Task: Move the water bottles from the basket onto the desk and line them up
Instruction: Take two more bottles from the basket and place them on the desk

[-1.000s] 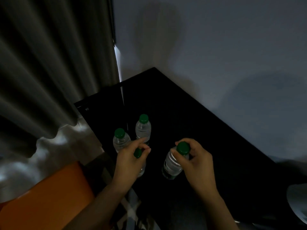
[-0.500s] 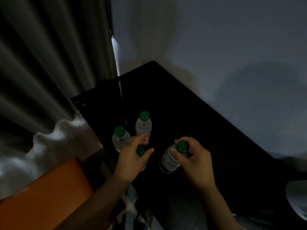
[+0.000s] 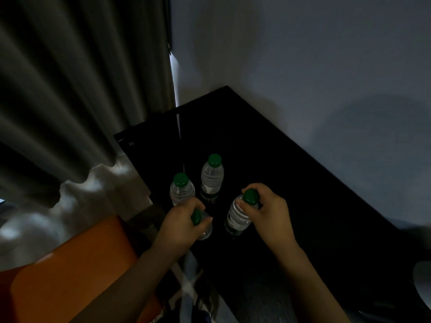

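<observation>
Several clear water bottles with green caps are on the black desk. Two stand free and upright: one far bottle and one left bottle near the desk's left edge. My left hand grips the neck of a third bottle, its cap just showing between my fingers. My right hand holds a fourth bottle at its neck, just under the cap; this bottle leans slightly. The basket is not in view.
A grey curtain hangs at the left and a pale wall borders the desk at the back right. An orange seat sits at the lower left. A pale rounded object shows at the right edge.
My left hand's fingers have closed tighter around its bottle's neck. The right hand's bottle has shifted slightly. The two free bottles have not moved.
</observation>
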